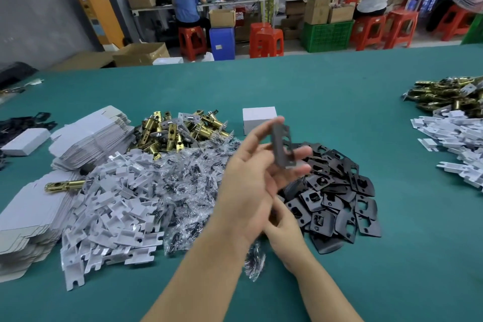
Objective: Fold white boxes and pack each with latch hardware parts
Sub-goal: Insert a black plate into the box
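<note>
Everything on the green table (339,81) is laid in a fan within arm's reach, which seems the point: each pile feeds one box. Farthest left lie the flat box blanks (88,136), stacked unfolded so one can be peeled off at a time. Beside them spreads a heap of white brackets (112,206), with the brass latches (172,128) behind it and the clear screw bags (188,183) next along.

Past these, the left hand (248,191) is raised above the piles, fingers curled round a dark plate (283,144) held on edge, probably to check it or turn it before packing. The right hand (285,230) sits low under the left wrist, near the front of the black plates (337,196); it is partly hidden, and I cannot tell whether it grips anything.

One folded box (259,119) stands beyond the hands, near enough to take the plate. Far right are more latches and brackets.
</note>
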Available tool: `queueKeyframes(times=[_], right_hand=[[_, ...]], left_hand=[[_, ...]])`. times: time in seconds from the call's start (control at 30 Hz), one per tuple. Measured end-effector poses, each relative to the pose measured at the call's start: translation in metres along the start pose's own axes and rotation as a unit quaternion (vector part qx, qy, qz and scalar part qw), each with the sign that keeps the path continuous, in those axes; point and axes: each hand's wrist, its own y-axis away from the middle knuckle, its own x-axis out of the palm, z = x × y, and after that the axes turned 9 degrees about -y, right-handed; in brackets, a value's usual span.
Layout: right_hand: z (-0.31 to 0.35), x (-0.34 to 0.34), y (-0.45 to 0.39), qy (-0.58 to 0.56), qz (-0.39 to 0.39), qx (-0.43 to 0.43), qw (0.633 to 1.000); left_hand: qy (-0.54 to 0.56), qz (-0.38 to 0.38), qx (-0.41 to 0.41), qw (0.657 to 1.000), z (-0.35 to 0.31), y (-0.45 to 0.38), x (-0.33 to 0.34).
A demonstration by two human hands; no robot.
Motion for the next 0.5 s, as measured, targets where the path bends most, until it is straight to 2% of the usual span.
queueKeyframes(times=[0.13,0.23,0.3,0.37,0.5], right_hand=[[0.001,0.002,0.001,-0.021,-0.016,-0.002,1.000],[0.001,0.002,0.003,-0.019,-0.007,0.003,1.000],[0.002,0.002,0.002,-0.016,-0.009,0.005,1.000],[0.002,0.003,0.003,-0.018,-0.008,0.004,1.000],[0.001,0.002,0.002,-0.017,-0.004,-0.005,1.000]], left_hand=[[0.036,-0.065,0.005,0.997,-0.042,0.001,-0.029],[-0.021,-0.128,0.022,0.991,-0.051,-0.005,-0.052],[-0.104,-0.169,0.051,0.979,-0.051,-0.010,-0.062],[-0.224,-0.191,0.087,0.952,-0.050,-0.013,-0.070],[-0.454,-0.183,0.107,0.865,-0.049,-0.018,-0.088]])
